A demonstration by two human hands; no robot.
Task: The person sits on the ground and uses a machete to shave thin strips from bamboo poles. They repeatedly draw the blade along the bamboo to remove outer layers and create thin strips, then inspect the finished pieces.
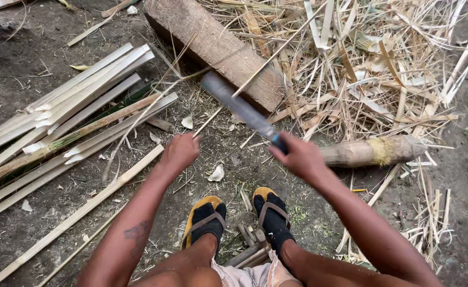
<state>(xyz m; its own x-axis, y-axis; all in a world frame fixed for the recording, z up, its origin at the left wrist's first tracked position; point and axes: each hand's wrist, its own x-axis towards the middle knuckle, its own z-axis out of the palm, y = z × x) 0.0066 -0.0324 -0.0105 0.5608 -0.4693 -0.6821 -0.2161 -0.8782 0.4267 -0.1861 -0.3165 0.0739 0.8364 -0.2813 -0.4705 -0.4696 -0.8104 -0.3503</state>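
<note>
My right hand (299,155) grips the handle of a long grey chopping knife (236,103), whose blurred blade points up and left toward a thick wooden block (218,48). My left hand (179,150) pinches a thin bamboo sliver (268,58) that runs up and right across the block and over the blade. Both hands hover above bare dirt, in front of my two feet in black socks and yellow sandals (239,215).
A pile of split bamboo strips (74,114) lies on the left. Dry shavings and slivers (372,58) are heaped at the upper right. A short thick bamboo piece (374,150) lies right of my right hand. One long strip (79,212) crosses the dirt at lower left.
</note>
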